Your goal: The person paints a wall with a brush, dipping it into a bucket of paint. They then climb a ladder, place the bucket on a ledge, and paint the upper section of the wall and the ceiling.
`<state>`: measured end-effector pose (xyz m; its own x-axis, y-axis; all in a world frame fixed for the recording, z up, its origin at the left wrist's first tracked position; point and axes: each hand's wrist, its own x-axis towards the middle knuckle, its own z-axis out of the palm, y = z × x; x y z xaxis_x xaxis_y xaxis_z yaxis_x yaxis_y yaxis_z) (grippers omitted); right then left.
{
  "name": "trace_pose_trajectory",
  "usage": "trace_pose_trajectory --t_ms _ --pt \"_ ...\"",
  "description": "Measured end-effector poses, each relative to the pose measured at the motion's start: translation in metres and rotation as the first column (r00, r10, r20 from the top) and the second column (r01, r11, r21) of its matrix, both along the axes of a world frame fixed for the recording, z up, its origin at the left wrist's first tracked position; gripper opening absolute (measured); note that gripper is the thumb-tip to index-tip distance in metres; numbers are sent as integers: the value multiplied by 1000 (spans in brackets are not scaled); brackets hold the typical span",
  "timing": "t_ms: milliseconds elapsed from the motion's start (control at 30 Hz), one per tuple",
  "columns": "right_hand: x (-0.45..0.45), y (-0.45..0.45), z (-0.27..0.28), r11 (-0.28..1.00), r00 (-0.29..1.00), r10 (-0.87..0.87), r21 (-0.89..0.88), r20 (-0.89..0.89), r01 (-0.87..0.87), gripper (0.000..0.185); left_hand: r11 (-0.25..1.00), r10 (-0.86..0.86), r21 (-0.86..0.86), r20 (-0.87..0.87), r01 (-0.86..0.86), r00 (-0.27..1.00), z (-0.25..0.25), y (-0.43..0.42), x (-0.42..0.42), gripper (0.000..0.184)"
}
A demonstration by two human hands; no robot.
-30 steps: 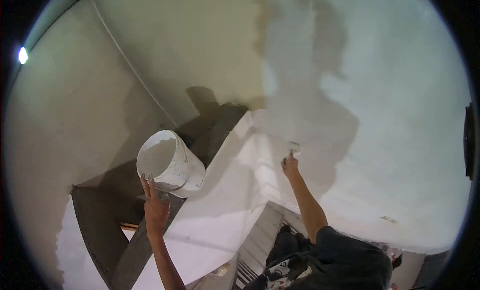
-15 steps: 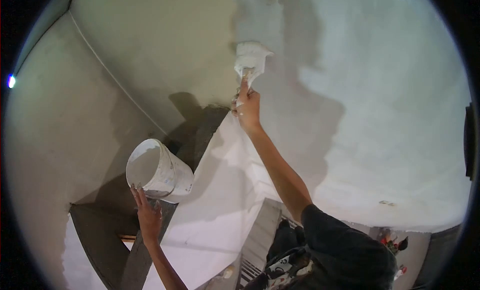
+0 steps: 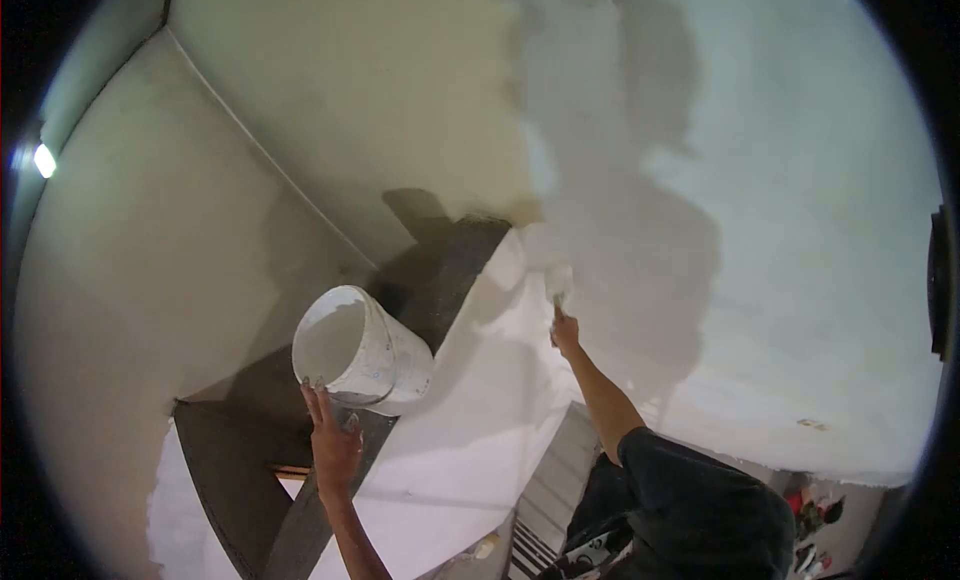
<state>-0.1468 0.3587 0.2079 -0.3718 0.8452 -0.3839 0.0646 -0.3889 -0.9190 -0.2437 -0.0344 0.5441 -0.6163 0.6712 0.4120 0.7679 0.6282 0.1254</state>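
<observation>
A white plastic bucket (image 3: 395, 365), smeared with paint, leans tilted on a dark ledge with its mouth facing me. My left hand (image 3: 335, 445) grips the near rim, fingertips on the edge and thumb below. Further right, my right hand (image 3: 566, 332) is closed around the handle of a wide flat paintbrush (image 3: 560, 283) coated in white. The brush head lies against the wall, just above the corner where the white sloping surface (image 3: 440, 470) meets it. Its bristles are blurred and blend into the white wall.
The wall is beige on the left (image 3: 400, 90) and coated whitish on the right (image 3: 800, 230). A dark rough ledge (image 3: 470, 265) runs beside the bucket. Below are a dark opening (image 3: 235, 470), a slatted grey structure (image 3: 550, 480) and a bright lamp (image 3: 44, 161) at far left.
My right hand has brought the brush down the wall, from the beige-white boundary to near the corner. The view has shifted slightly; my left hand stays on the bucket rim.
</observation>
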Motion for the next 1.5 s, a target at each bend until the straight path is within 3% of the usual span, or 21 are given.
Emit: trace_pose_trajectory --t_ms 67,133,167,200,267,367,400,500,600,700,800,900,1000,1100,1200,1233,1367,1467,1500 --pt "-12 -4 -38 878 909 -244 -476 -339 59 42 1000 13 22 118 -16 993 9 4 7 78" --pt "-17 6 -56 837 901 -329 -530 -285 138 37 999 42 8 161 -44 986 15 5 11 77" --pt "-18 8 -37 814 894 -370 -553 -254 180 35 998 54 3 185 -56 981 18 6 12 76" --pt "-14 11 -20 901 911 -254 -421 -325 101 33 998 56 11 202 -59 978 19 7 14 76" --pt "-27 30 26 827 891 -333 -550 -309 117 35 997 61 41 189 -70 980 24 8 19 76" --pt "-43 37 89 867 761 -275 -494 -587 -68 38 996 53 66 175 -65 983 18 12 19 74" --pt "-41 25 146 872 709 -337 -490 -619 -14 38 995 56 71 161 -68 985 17 11 17 73" --pt "-39 5 238 965 677 -203 -264 -708 14 41 996 -65 61 -40 68 997 8 4 8 73" --pt "-28 -20 334 983 628 -182 -144 -757 111 42 996 -35 87 145 22 989 11 1 9 74" --pt "-26 -18 389 991 574 -134 -124 -808 57 40 998 4 67 177 -16 984 15 2 12 75" --pt "-13 -20 442 991 570 14 86 -822 100 38 996 -1 84 159 -12 987 15 2 12 74" --pt "-3 -5 492 978 579 150 207 -802 33 39 997 -2 77 209 -15 978 22 1 17 74" --pt "-7 4 520 854 643 230 469 -730 227 40 995 5 94 225 -26 974 22 2 17 74" --pt "21 2 561 730 714 192 584 -673 355 43 997 -2 80 149 -10 989 20 0 15 74" --pt "41 31 567 764 675 150 518 -722 385 47 997 19 73 211 -35 977 22 0 17 77" --pt "50 37 557 758 716 145 542 -682 363 48 996 3 92 192 -21 981 19 -2 17 78" --pt "76 43 466 714 870 31 620 -492 326 51 987 -40 162 161 13 986 13 0 14 83" --pt "95 15 394 761 876 6 571 -482 308 50 980 -65 195 175 30 982 11 -4 11 83" --pt "94 16 357 798 884 -75 505 -461 330 50 977 -77 210 180 38 981 10 -6 10 84"
